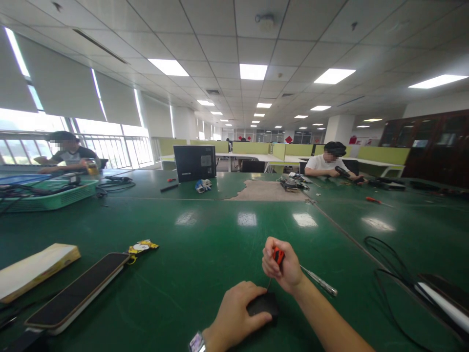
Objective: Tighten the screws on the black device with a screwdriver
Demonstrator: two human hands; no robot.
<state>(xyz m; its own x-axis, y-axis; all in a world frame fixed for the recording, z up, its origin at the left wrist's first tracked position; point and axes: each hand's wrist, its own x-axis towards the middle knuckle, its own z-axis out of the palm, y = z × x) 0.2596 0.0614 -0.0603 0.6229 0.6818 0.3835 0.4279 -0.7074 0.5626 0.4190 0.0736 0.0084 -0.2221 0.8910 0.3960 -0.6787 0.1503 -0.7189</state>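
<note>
An open-plan office is indicated: white desks (289, 158) are separated by lime-green partitions (251, 148), flat light panels (253, 72) are set into a tiled ceiling (216, 46), and the windows (91, 125) are partly covered by roller blinds (58, 80). A workshop use is suggested by the worn green worktop (205, 230), where a loose screwdriver (373, 200) and a plastic basket (68, 197) are laid and 2 other people (326, 164) are seated.

A head camera is looking forward over the table (212, 249), left hand (232, 309) and right hand (291, 270) showing near.
</note>
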